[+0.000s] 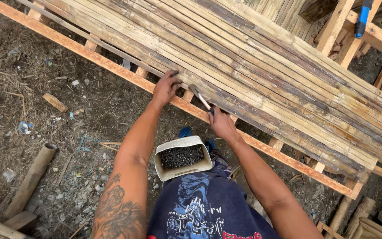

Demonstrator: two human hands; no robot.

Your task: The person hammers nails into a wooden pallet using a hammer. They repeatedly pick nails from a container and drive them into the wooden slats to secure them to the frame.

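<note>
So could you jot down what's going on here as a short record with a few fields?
setting: outdoors, bare littered ground
work surface: bamboo slats laid across a wooden frame
left hand: pressed flat on the slats at the frame's near edge
right hand: grips a hammer, its head resting on the slats
nail tub: white, full of dark nails, in the person's lap
also there: bamboo pole lying on the ground at left

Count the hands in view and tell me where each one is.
2. The left hand presses on the bamboo slats; the right hand grips a hammer at the frame's edge. None seem hidden.
</note>
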